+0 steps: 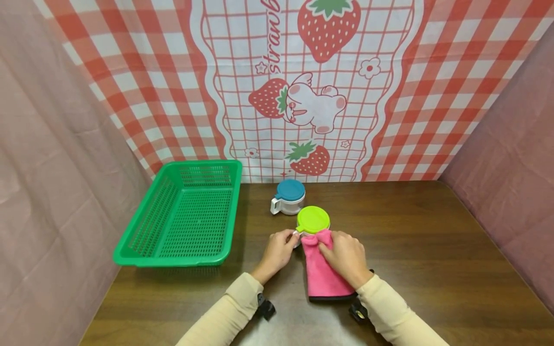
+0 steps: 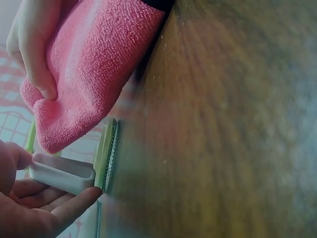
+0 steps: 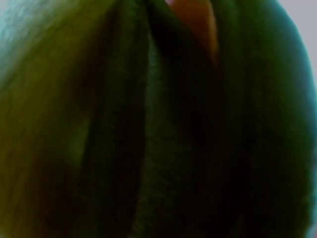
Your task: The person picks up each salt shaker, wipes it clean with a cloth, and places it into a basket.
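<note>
A small white jar with a lime-green lid (image 1: pixel 313 220) stands on the table between the hands. My left hand (image 1: pixel 276 250) holds its white handle (image 2: pixel 64 177), thumb on one side and fingers on the other in the left wrist view. A pink towelling cloth (image 1: pixel 322 274) with a dark edge hangs from my right hand (image 1: pixel 347 255), which pinches it against the jar's near side. The cloth covers much of the jar's front. Dark folds fill the right wrist view, hiding that hand's fingertips.
Behind stands another white handled jar with a blue lid (image 1: pixel 291 190). A green perforated plastic basket (image 1: pixel 173 262) occupies the left of the wooden table (image 1: pixel 433 269). A strawberry-print checked curtain (image 1: pixel 303 72) closes off the back, with pinkish curtains at both sides.
</note>
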A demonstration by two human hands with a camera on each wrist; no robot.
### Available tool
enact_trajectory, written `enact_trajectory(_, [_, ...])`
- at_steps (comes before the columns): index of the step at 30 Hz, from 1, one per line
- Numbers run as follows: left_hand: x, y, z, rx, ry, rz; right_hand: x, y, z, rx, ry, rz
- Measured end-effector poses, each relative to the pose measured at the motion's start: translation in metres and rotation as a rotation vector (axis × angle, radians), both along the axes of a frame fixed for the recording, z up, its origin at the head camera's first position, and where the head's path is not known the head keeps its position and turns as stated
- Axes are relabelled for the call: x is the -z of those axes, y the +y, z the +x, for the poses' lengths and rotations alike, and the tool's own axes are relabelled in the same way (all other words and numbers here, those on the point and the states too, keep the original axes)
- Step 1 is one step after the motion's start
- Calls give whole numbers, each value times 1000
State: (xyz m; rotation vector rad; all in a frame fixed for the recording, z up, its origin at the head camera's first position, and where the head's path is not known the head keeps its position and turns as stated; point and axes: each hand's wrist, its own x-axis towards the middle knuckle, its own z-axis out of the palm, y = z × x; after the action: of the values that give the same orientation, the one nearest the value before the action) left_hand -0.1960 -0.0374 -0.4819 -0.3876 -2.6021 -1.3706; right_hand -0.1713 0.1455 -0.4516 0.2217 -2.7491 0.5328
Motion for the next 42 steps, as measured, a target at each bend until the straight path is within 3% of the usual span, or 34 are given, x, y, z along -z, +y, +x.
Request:
enact_trajectory(20, [2, 1, -1, 7, 30, -1, 11, -4, -3, -32, -65, 85])
enact_trajectory(28, [1, 0, 0, 13, 20, 8, 16, -3, -8, -18, -164, 80])
enact_trajectory(36, [-1, 2, -1, 0, -44, 65, 16, -2, -7, -16, -171, 77])
enact_trajectory(42, [0, 2, -3, -13, -90, 84, 10, 0, -3, -17, -112, 76])
